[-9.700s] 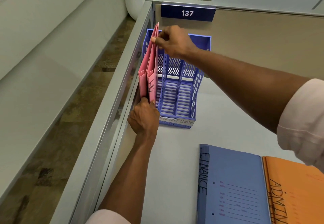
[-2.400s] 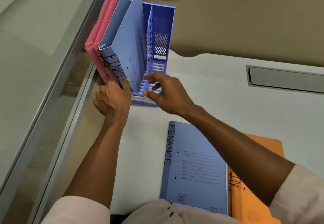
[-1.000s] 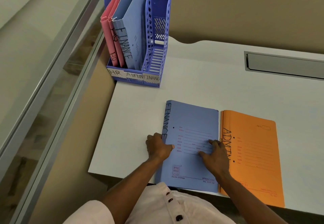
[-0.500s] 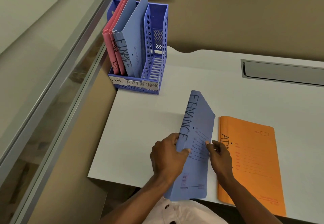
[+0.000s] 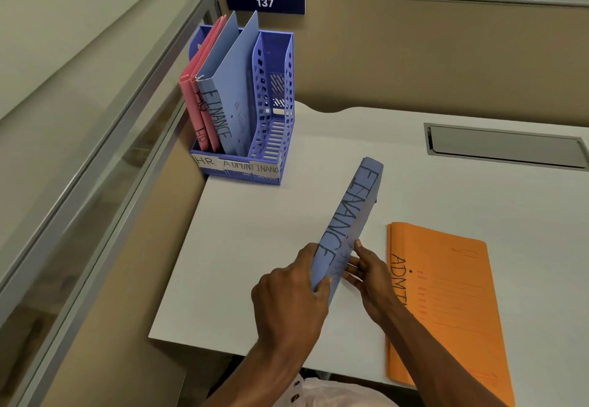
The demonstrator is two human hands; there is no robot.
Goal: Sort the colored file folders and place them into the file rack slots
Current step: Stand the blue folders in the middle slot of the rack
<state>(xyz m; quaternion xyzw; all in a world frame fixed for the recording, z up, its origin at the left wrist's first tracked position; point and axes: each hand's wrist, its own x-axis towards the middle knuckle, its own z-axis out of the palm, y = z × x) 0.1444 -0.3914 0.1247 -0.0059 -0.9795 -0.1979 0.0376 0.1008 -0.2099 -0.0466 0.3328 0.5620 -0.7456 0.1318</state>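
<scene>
Both hands clamp the lower end of the blue FINANCE folder (image 5: 353, 215), held spine-up above the desk (image 5: 255, 247): the left hand (image 5: 287, 295) wraps its spine and the right hand (image 5: 369, 279) pinches the other face. Just right of them, the orange ADMIN folder (image 5: 446, 295) lies flat. Farther off, the file rack (image 5: 274, 94) holds pink folders (image 5: 191, 97) and another blue folder (image 5: 229, 94), seemingly in the middle slot.

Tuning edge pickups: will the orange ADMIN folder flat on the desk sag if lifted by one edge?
Probably sags some: orange folder looks like thin card. Likely light, so it may slide on the smooth desk when pushed. Its near end seems to overhang, easing a grip.
</scene>
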